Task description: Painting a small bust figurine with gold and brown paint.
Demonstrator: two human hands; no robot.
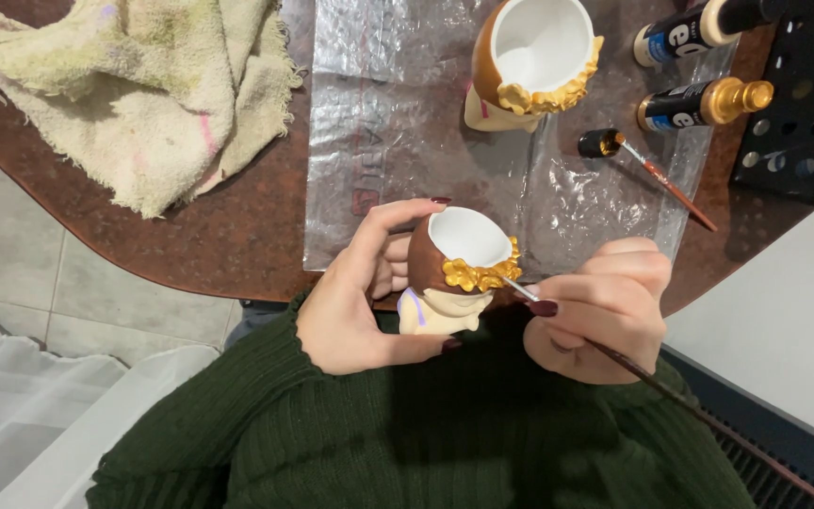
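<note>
Brown, gold-flowered figurine pot (454,269) tilted, paintbrush (652,377) touching.

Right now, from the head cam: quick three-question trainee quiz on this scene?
1. True or false: the left hand holds the figurine pot.
2. What does the right hand hold? A) paintbrush B) towel C) paint bottle
3. What colour are the pot's flowers?

Key: 1 true; 2 A; 3 gold.
</note>
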